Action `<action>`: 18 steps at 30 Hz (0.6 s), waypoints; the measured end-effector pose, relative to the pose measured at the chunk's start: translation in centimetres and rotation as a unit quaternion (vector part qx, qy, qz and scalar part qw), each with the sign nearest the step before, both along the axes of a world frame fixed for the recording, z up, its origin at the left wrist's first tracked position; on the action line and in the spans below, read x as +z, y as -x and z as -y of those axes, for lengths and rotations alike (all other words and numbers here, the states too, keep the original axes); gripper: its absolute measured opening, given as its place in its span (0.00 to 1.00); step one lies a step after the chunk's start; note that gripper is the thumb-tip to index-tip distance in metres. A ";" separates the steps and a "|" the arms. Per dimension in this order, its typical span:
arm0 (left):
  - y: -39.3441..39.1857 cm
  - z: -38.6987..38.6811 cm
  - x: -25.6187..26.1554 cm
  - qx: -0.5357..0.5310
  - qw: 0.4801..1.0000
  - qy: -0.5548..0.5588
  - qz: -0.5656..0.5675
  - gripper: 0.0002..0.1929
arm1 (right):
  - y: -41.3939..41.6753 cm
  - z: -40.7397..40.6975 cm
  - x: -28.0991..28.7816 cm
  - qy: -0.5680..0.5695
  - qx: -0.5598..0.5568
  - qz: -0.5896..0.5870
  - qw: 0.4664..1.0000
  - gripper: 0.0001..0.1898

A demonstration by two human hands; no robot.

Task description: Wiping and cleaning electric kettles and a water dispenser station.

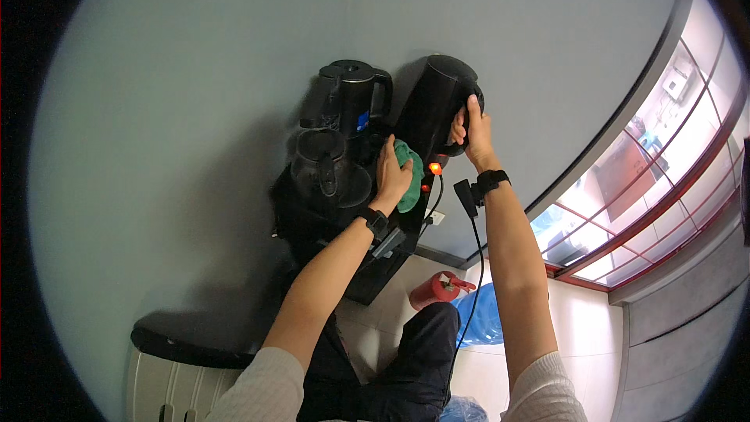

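Observation:
My right hand (pixel 476 129) grips the handle of a tall black kettle or jug (pixel 430 99), which leans to the right above the right end of a black stand (pixel 375 281). In my left hand (pixel 392 179) is a green cloth (pixel 415 181), held at the stand's top near the tilted vessel's lower side. Left of that hand stands a dark, see-through pot (pixel 319 161) with a handle on it. Behind the pot, a black kettle (pixel 350 91) with a blue sticker rests upright. An orange-red light (pixel 435 168) glows under the tilted vessel.
A red fire extinguisher (pixel 433 290) and a blue water bottle (pixel 483 316) are on the floor by my knee. Below a wall socket (pixel 436 217) runs a cord. A cable (pixel 480 258) hangs from my right wrist. A chair (pixel 187 357) is at lower left.

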State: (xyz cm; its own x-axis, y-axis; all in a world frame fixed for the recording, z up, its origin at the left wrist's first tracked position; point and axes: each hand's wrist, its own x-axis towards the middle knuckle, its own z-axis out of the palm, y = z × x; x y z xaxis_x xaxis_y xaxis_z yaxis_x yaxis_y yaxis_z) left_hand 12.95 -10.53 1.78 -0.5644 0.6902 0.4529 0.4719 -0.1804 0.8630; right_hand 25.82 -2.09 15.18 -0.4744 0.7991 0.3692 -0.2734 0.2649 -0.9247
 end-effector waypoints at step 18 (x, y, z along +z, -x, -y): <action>-2.5 5.2 1.6 -0.013 0.978 0.121 -0.170 0.20 | 2.7 0.8 -0.6 -0.066 -0.413 0.098 0.903 0.16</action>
